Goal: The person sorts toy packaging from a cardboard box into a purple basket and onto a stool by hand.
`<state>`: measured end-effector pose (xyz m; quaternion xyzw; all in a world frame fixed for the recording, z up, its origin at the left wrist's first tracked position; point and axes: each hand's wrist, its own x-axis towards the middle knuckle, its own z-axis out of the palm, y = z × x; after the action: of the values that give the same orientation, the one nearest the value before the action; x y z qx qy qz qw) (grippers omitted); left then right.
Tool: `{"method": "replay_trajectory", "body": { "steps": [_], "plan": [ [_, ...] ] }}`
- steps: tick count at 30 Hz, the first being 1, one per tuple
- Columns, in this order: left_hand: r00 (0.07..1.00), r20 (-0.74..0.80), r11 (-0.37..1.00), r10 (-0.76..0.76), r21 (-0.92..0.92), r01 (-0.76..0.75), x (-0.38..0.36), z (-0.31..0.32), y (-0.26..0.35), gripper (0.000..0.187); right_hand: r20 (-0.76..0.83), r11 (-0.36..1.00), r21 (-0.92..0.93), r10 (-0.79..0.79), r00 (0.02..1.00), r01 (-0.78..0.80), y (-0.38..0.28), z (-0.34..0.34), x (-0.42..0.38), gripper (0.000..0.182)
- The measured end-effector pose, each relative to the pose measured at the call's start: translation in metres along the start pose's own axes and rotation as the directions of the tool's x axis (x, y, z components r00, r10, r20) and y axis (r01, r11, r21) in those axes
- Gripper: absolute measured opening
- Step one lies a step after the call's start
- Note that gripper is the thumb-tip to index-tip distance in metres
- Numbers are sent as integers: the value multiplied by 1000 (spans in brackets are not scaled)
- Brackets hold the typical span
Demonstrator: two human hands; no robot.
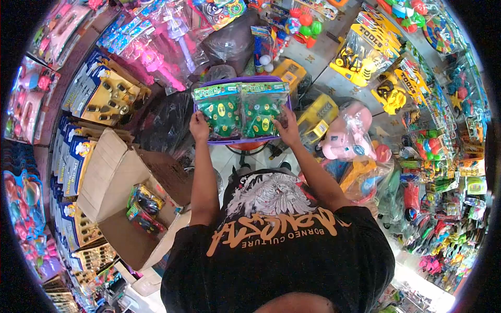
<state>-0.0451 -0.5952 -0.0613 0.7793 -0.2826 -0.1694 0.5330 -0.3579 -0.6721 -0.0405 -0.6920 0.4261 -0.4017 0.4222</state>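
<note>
A purple plastic basket [286, 83] is in front of me, with two bagged green frog toy packs side by side in it. The left pack [223, 112] and the right pack [263, 110] both carry a printed "Frog" header and show yellow oval spots. My left hand [198, 127] is closed at the outer edge of the left pack, beside the basket's rim. On the other side my right hand [287, 128] grips the outer edge of the right pack, thumb over its front. Some fingers of both hands are hidden.
An open cardboard box [112, 180] with several packaged toys stands at my left, beside hanging kitchen play sets [75, 161]. To the right are a pink ride-on-like toy [347, 133] and a yellow toy vehicle [317, 119]. Bagged tool toys [360, 60] lie farther back.
</note>
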Motion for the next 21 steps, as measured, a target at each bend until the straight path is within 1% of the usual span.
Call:
{"method": "replay_trajectory", "body": {
  "steps": [1,2,3,4,5,6,7,8,9,10,11,12,13,14,16,20,21],
  "plan": [
    [1000,-2,1000,4,-2,-4,3,5,-7,29,-1,1000,1,-4,1000,4,3,0,2,60],
    [995,-78,998,58,21,-56,7,7,-17,31,-42,981,-161,-119,992,110,5,2,2,62],
    [981,-156,993,114,49,-108,11,9,-23,34,-63,925,-320,-238,969,206,9,5,3,64],
    [985,-136,989,111,116,-95,-5,1,13,47,-60,902,-387,-230,971,190,12,7,4,71],
    [984,-143,988,111,119,-94,-19,1,33,47,-55,903,-382,-232,971,194,8,9,4,71],
    [966,-119,935,229,303,-185,-31,2,47,55,-28,869,-449,-244,969,206,-5,11,3,75],
    [939,-70,839,337,474,-266,-40,5,57,64,-1,830,-514,-251,968,215,-19,13,3,78],
    [940,-69,838,334,478,-263,-49,10,65,64,77,795,-584,-148,986,165,-31,16,4,82],
    [940,68,780,333,540,-315,-57,14,72,71,80,797,-582,-144,986,163,-31,21,4,82],
    [926,203,717,318,588,-375,-61,16,75,78,118,779,-610,-89,989,143,-30,24,8,82],
    [927,204,716,315,590,-373,-59,17,68,78,154,759,-639,-34,988,125,-29,25,13,82],
    [920,238,742,311,545,-391,-56,17,63,80,89,799,-591,-76,993,114,-27,26,16,84],
    [912,268,766,311,498,-407,-51,16,58,82,91,799,-590,-77,993,116,-24,24,17,84],
    [912,264,765,313,499,-407,-46,13,54,82,74,809,-576,-88,993,115,-23,22,20,84],
    [901,396,751,177,537,-384,-45,0,65,83,70,822,-557,-93,993,117,-17,19,17,85],
    [892,418,744,169,539,-394,-53,-2,64,82,96,799,-588,-84,992,124,-8,21,7,85],
    [893,395,735,216,536,-415,-56,1,60,83,105,784,-603,-103,989,145,-10,23,7,86]
  ]
}}
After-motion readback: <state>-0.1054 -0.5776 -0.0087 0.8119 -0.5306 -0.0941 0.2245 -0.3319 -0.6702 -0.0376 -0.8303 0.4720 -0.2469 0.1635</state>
